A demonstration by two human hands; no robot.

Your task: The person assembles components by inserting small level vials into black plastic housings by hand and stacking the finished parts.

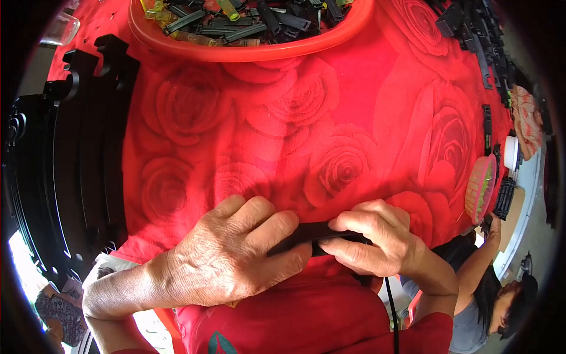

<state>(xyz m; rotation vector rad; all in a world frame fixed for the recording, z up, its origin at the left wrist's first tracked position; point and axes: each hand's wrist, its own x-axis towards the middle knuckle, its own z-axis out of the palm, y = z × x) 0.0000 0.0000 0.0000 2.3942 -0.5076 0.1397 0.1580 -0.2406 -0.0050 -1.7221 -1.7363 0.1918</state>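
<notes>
Left hand (pixel 236 248) and right hand (pixel 371 236) both grip one black plastic strip (pixel 309 233), fingers closed around its ends, well below the red basin (pixel 253 50) on the rose-patterned cloth (pixel 330 130).

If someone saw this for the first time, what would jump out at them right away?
First, the two hands low in the middle: the left hand and right hand grip a slim black plastic piece between them. Behind them spreads the bright red rose-patterned cloth, with a red basin of dark parts at the top edge.
</notes>
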